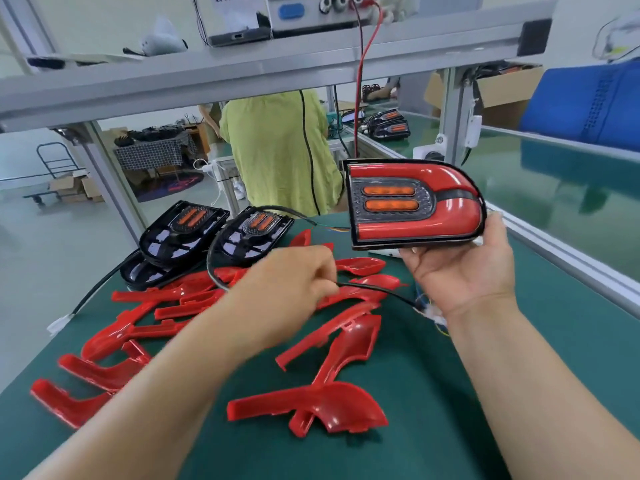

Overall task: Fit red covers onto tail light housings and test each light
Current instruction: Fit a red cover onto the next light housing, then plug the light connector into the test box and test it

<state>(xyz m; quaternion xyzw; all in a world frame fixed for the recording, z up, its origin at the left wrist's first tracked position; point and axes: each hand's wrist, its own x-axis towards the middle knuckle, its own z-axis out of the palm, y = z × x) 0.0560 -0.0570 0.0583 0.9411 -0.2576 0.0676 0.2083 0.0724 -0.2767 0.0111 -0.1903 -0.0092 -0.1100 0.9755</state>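
Red covers [308,410] on a green mat [450,393]; black housings [183,230] (orange lenses inside), a checked cloth [152,152].

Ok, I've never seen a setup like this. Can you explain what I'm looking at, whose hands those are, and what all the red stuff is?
There is no machine here. The one picture comes from a camera worn on a worker's head, looking down at their own two hands over a green table. The right hand holds up a tail light with its red cover already fitted. The left hand pinches a thin black cable. Loose red covers lie scattered on the table, and black housings with no covers are piled at its far left. Another person stands beyond the bench.
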